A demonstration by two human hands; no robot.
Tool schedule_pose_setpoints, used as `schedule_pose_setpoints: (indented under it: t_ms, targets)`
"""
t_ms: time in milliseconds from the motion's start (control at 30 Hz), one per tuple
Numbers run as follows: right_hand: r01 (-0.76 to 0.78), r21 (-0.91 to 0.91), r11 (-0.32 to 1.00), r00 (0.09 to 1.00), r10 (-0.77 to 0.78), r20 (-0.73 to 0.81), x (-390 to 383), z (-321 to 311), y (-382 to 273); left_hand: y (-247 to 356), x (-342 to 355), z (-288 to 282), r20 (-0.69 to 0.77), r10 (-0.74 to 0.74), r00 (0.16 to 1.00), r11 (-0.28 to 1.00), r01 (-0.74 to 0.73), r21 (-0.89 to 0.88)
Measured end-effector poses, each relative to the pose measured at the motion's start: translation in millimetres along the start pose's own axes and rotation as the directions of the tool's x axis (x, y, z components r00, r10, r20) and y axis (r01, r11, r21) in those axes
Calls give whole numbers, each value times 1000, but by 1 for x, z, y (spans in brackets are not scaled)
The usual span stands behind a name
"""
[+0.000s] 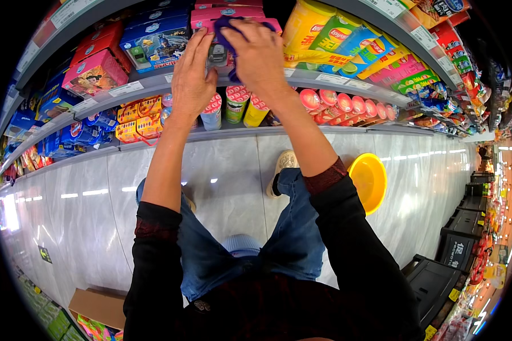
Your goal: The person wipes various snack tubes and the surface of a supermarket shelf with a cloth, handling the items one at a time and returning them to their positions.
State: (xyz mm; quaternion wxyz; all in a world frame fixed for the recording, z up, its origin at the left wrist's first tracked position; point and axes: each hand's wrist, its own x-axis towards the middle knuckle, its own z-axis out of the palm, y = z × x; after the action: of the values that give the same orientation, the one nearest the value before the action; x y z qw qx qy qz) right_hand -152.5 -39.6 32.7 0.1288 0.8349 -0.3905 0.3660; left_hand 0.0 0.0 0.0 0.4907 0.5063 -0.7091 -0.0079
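Observation:
My right hand (260, 59) presses a dark purple cloth (224, 27) against a pink box (217, 54) on the shelf, its fingers bent over the fabric. Just to the left, my left hand (192, 79) reaches up to the same box, fingers stretched out and nothing seen in them. Blue boxes (156, 42) stand beside the left hand. Yellow, green and blue chip bags (335, 42) lie to the right of my right hand. Part of the pink box's front is hidden behind the hands and the cloth.
On the lower shelf are chip canisters (236, 102) and a row of red-lidded cups (344, 103). A yellow basin (368, 183) sits on the tiled floor to my right. Black crates (438, 278) line the right side; an open cardboard box (98, 307) is at lower left.

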Motion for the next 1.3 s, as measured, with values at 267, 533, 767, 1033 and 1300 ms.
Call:
schedule_pose_setpoints:
  t_ms: [267,533,767,1033,1300]
  targets:
    - [-246,288,926,966,211,147,-45,-29,-1,-4,-1,-8,14,3,1000,999,-4,47]
    - [-677,450,583,731,462,501,-103,-24,31,0,-8,-16,86,-17,996,998,22,-52]
    - [-709,360,607,705,612,357,-117,-49,96,16,-11,-11,191,-54,980,990,78,-120]
    - [-487,-162,858,633,475,612,-143,-66,97,4,-22,4,55,-268,962,929,273,-251]
    - [-390,-182,903,525,380,761,-150,-79,91,15,-50,39,300,35,953,982,23,-187]
